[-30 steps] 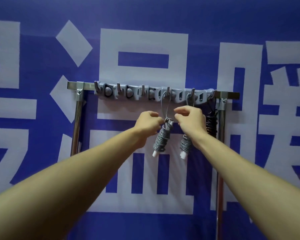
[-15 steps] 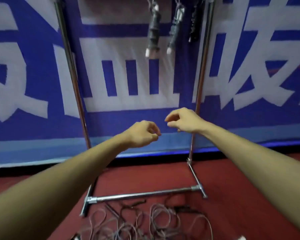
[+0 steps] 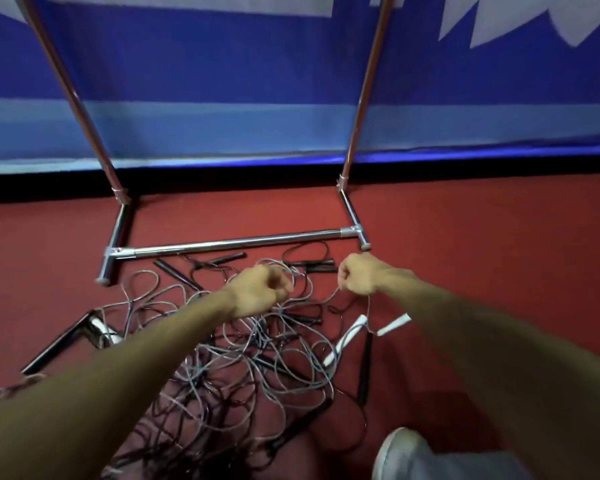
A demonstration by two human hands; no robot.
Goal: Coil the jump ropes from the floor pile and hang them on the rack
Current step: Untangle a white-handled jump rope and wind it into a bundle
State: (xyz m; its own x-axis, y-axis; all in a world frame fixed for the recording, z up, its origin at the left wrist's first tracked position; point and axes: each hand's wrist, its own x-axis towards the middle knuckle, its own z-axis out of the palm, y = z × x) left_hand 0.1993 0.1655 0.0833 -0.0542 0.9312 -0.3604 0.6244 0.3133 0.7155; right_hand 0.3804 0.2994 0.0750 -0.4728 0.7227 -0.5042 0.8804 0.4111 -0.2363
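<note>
The jump ropes are lying in a loose tangle on the red floor, filling the lower centre of the frame, with two white handles at its right edge. The left hand is hovering over the upper part of the tangle and the right hand just right of it. Both are showing curled fingers, and I cannot tell if either is pinching a cord. The rack is standing just behind the pile, only its base and posts showing. The step in hand seems to be picking out one rope. The next move is probably calling for drawing a single cord free without dragging the others.
</note>
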